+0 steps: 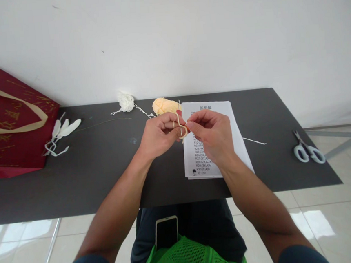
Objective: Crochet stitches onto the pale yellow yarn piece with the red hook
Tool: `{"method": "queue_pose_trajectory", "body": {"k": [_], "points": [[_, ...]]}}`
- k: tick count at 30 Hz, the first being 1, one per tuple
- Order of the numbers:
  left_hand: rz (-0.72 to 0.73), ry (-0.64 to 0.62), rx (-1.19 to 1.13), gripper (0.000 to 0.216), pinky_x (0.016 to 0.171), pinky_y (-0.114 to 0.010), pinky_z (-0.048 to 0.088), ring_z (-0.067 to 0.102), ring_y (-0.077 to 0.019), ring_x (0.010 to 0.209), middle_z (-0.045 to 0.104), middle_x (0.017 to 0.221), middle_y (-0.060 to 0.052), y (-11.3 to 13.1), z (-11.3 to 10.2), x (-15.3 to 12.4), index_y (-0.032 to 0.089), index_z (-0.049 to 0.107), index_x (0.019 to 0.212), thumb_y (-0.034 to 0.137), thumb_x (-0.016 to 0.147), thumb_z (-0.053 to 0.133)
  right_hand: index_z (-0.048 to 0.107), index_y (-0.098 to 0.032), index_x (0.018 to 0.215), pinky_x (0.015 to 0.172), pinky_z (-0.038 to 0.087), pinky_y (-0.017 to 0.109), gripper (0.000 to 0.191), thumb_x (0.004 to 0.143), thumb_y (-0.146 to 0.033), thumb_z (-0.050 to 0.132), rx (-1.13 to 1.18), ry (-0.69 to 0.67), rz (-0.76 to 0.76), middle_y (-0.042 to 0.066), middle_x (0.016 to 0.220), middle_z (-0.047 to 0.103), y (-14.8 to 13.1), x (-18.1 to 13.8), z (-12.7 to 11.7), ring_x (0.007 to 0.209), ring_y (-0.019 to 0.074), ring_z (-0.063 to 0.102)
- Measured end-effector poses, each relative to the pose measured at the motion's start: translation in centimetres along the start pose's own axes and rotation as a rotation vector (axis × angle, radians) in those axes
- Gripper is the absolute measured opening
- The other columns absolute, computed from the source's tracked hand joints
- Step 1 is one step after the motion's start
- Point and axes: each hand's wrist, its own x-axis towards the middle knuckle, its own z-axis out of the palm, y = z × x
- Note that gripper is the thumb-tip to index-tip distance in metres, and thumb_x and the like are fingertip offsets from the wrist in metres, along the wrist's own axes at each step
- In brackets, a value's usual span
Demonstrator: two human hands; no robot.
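above the dark table [75,185], just at the left edge of the printed sheet [240,150], holding up a small ring of cream yarn [185,135] in the left hand [160,135], pinched between thumb and fingers. closing the right hand [214,132] at the ring's three o'clock side, thumb and forefinger together on an orange-red bit [188,127], too small to identify. turning the ring's opening roughly toward the camera, too nearly round to tell a long axis; trailing a strand [178,119] over the left fingers, aimed a little short of twelve o'clock.

looking out from the hands: at eleven o'clock, close by, passing a pale yellow yarn ball [164,105]; at ten, a white yarn tangle [126,102], with a tail running toward four; around nine, a dark red bag [10,109], with white feather-like pieces [67,128] beside it. between three and four, well apart, reaching the scissors [306,149], tips pointed toward eleven. near six, below the table's edge, coming to a phone [166,232] against green mesh cloth [195,258].
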Motion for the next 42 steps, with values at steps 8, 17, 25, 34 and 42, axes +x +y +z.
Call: {"method": "queue_pose_trajectory", "body": {"k": [8,17,25,34,42], "points": [[0.009,-0.005,0.019,0.016,0.053,-0.019,0.053,0.066,-0.0098,0.054,0.073,0.067,-0.001,0.1,-0.03,-0.04,0.015,0.07,0.09,0.022,0.079,0.08,0.072,-0.018,0.069,0.041,0.02,0.023,0.009,0.068,-0.016,0.08,0.172,-0.029,0.178,-0.005,0.055,0.06,-0.5,0.1,0.09,0.043,0.0034,0.037],[0.014,-0.006,0.042,0.012,0.055,-0.02,0.053,0.065,-0.0098,0.055,0.073,0.067,0.0,0.02,0.02,-0.1,0.016,0.07,0.09,0.019,0.08,0.077,0.07,-0.018,0.068,0.04,0.019,0.022,0.01,0.067,-0.016,0.08,0.181,0.0,0.216,-0.006,0.054,0.057,-0.7,0.08,0.24,0.043,0.0029,0.035],[0.025,0.01,0.045,0.012,0.056,-0.021,0.053,0.065,-0.0097,0.055,0.073,0.068,-0.001,-0.02,0.09,-0.2,0.016,0.07,0.089,0.018,0.079,0.077,0.07,-0.018,0.069,0.041,0.019,0.023,0.01,0.067,-0.018,0.08,0.145,-0.012,0.229,-0.006,0.054,0.057,-0.64,0.06,0.14,0.044,0.0032,0.035],[0.041,0.005,0.071,0.012,0.059,-0.021,0.053,0.066,-0.01,0.059,0.074,0.069,-0.001,-0.21,-0.17,-0.21,0.016,0.07,0.09,0.019,0.081,0.077,0.071,-0.018,0.069,0.042,0.018,0.023,0.011,0.066,-0.019,0.081,0.167,-0.033,0.255,-0.006,0.053,0.056,-0.68,0.12,-0.06,0.043,0.0031,0.034],[0.045,0.004,0.102,0.011,0.061,-0.023,0.053,0.068,-0.0116,0.062,0.074,0.071,-0.001,-0.26,-0.14,-0.26,0.016,0.07,0.091,0.02,0.082,0.075,0.07,-0.019,0.068,0.041,0.017,0.024,0.011,0.065,-0.018,0.081,0.171,-0.006,0.268,-0.006,0.053,0.056,-0.59,0.25,0.06,0.042,0.0031,0.032]]}}
